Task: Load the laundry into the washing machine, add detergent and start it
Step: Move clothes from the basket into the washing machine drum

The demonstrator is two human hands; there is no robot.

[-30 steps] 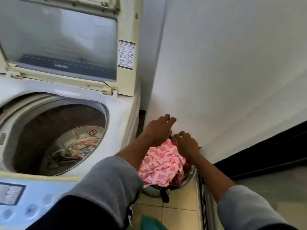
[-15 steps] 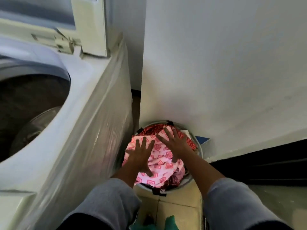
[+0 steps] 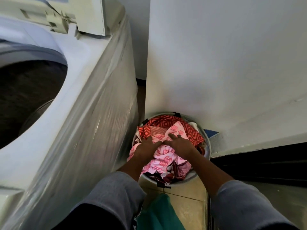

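A round laundry basket point(image 3: 208, 143) stands on the floor between the washing machine and the wall, full of clothes. On top lies a pink patterned cloth point(image 3: 163, 161), with a red patterned cloth point(image 3: 167, 122) behind it. My left hand point(image 3: 146, 147) and my right hand point(image 3: 180, 143) are side by side in the basket, fingers curled into the pink cloth and bunching it. The top-loading washing machine point(image 3: 86, 103) fills the left, wrapped in clear plastic, lid up, its dark drum point(image 3: 25, 97) open.
A white wall point(image 3: 224, 63) rises right behind the basket. A dark band point(image 3: 259, 161) runs along the wall's foot on the right. Beige floor tiles point(image 3: 187, 203) lie below the basket, with green fabric point(image 3: 159, 213) at the bottom edge.
The view has tilted further down onto the basket. My hands went from lying flat and spread on the pink cloth to closing together and gathering it.
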